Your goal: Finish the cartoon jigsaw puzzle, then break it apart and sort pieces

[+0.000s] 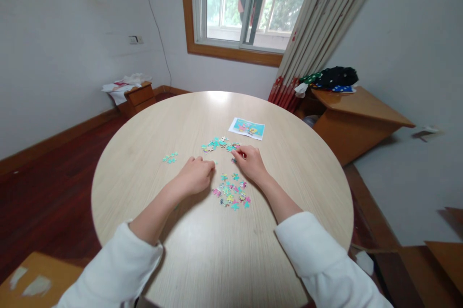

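Round worktop (202, 264): pale and wood-grained, with loose jigsaw pieces lying on it in three groups.
Near cluster (230, 198): teal, pink and yellow pieces scattered between the wrists, mostly closer in than the fingertips.
Far pile (221, 142): pieces packed close, some looking overlapped, just beyond the hands.
Side group (170, 157): a few teal-green pieces, left of the rest and well apart.
Left hand (197, 174): low over the worktop, fingers curled inward, a small piece near their tips; whether they pinch it, I cannot tell from here.
Right hand (251, 161): at the far pile's right end, thumb and forefinger drawn close together; I cannot make out whether a piece sits between them.
Picture sheet (248, 128): flat beyond the far pile, slightly right, showing pink and yellow cartoon figures on blue.
Window (231, 9): wood-framed, across from us, a flowered curtain (314, 33) on its right.
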Action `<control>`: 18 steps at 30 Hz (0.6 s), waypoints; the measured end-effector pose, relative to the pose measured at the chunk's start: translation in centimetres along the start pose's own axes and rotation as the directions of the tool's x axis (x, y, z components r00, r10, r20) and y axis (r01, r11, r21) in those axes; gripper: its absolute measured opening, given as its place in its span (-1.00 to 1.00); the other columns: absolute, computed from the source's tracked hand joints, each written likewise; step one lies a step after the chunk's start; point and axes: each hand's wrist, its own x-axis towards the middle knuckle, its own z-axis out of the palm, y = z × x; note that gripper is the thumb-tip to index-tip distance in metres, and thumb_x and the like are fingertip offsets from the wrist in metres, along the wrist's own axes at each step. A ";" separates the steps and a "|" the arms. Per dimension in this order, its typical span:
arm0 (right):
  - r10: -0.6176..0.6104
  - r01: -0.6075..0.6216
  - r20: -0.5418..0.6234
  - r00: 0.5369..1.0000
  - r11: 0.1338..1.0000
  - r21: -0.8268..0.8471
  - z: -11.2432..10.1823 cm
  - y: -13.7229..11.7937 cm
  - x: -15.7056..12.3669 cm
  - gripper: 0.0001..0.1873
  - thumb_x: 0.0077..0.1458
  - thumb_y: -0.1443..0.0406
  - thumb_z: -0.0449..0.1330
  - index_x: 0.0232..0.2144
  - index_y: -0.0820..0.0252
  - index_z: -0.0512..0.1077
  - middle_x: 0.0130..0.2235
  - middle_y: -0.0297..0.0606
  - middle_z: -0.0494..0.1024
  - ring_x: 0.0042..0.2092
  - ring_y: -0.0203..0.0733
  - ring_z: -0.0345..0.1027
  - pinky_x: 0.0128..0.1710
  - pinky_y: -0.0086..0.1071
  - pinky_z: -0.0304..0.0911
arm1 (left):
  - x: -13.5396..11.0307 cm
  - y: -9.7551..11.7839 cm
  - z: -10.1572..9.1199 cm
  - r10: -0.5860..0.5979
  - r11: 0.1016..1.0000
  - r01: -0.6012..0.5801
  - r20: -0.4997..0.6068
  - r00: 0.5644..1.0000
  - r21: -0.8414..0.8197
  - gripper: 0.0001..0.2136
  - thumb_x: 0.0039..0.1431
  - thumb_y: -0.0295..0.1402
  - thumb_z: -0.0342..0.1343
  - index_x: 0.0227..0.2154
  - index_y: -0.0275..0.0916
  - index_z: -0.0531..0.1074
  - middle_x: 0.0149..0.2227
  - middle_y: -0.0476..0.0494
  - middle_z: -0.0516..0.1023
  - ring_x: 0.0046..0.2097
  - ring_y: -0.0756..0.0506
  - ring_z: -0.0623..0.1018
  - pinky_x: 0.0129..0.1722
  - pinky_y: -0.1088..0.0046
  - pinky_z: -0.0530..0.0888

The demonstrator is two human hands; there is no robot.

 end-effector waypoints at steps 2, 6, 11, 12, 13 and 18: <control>-0.004 0.004 0.001 1.000 1.000 0.008 0.0 0.0 0.0 -0.73 0.12 0.24 0.10 -0.59 0.19 0.37 -0.51 -0.33 0.44 -0.42 -0.26 0.23 -0.32 -0.38 0.00 | -0.4 0.3 -0.4 -0.104 0.986 0.097 0.042 0.994 0.137 -0.76 0.08 -0.51 -0.15 -0.34 -0.30 0.42 -0.30 -0.37 0.54 -0.23 -0.23 0.49 -0.18 0.21 0.31; -0.016 0.016 0.005 1.000 1.000 0.023 0.0 -0.1 0.0 -0.72 0.12 0.24 0.09 -0.59 0.19 0.36 -0.52 -0.32 0.43 -0.43 -0.26 0.23 -0.34 -0.39 0.00 | -1.4 1.7 -0.1 -0.175 0.971 0.157 0.088 0.981 0.181 -0.73 0.05 -0.52 -0.12 -0.24 -0.40 0.42 -0.22 -0.54 0.50 -0.23 -0.31 0.51 -0.29 0.22 0.35; -0.025 0.025 0.018 1.000 1.000 0.007 0.1 0.1 0.0 -0.72 0.12 0.23 0.09 -0.59 0.19 0.36 -0.53 -0.32 0.43 -0.44 -0.27 0.22 -0.36 -0.39 0.00 | -3.4 2.8 0.4 -0.227 0.954 0.190 0.142 0.964 0.232 -0.64 0.07 -0.53 -0.19 -0.11 -0.48 0.37 -0.17 -0.62 0.45 -0.17 -0.36 0.51 -0.31 0.19 0.38; -0.027 0.027 0.019 0.999 1.000 0.002 0.1 0.2 0.0 -0.72 0.12 0.23 0.09 -0.59 0.19 0.36 -0.53 -0.32 0.43 -0.44 -0.27 0.22 -0.35 -0.39 0.00 | -3.9 2.8 0.4 -0.246 0.949 0.206 0.154 0.957 0.238 -0.63 0.07 -0.54 -0.21 -0.09 -0.48 0.35 -0.13 -0.64 0.43 -0.17 -0.36 0.52 -0.31 0.19 0.39; -0.030 0.030 0.020 0.999 1.000 -0.001 0.2 0.2 0.0 -0.72 0.12 0.23 0.09 -0.59 0.19 0.36 -0.54 -0.33 0.42 -0.44 -0.27 0.22 -0.35 -0.39 0.00 | -4.3 2.7 0.4 -0.267 0.944 0.223 0.164 0.950 0.245 -0.62 0.07 -0.54 -0.22 -0.08 -0.48 0.34 -0.07 -0.67 0.40 -0.18 -0.34 0.53 -0.32 0.19 0.40; -0.042 0.042 0.031 0.999 0.999 0.001 0.4 0.3 -0.1 -0.73 0.11 0.24 0.10 -0.60 0.18 0.37 -0.54 -0.34 0.42 -0.43 -0.26 0.23 -0.33 -0.39 0.01 | -5.8 2.6 0.4 -0.358 0.906 0.286 0.204 0.911 0.312 -0.64 0.06 -0.53 -0.19 -0.10 -0.42 0.36 0.20 -0.71 0.09 -0.26 -0.25 0.57 -0.31 0.20 0.42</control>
